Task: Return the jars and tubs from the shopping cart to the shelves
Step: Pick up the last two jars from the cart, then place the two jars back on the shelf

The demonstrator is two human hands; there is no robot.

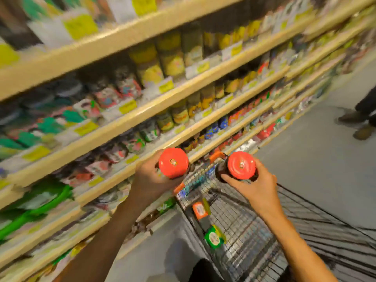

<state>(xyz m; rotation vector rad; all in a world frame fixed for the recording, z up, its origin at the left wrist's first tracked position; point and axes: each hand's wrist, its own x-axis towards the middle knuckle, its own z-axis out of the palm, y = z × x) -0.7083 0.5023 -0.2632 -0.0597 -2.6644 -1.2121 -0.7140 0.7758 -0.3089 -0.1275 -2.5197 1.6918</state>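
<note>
My left hand [149,183] grips a dark jar with a red lid [173,162], held up in front of the lower shelves. My right hand [255,185] grips a second red-lidded jar [241,165] above the wire shopping cart [305,216]. Both jars are seen from the top, lids toward me. Down in the cart lie an orange-labelled tub [200,210] and a green-lidded jar [213,238]. The shelves [142,110] run diagonally on the left, full of blurred jars and tins.
Yellow price tags [127,106] line the shelf edges. Green packets [38,202] hang at the lower left. A person's legs and shoes [364,121] stand in the aisle at the far right. Grey floor [315,139] stretches beyond the cart.
</note>
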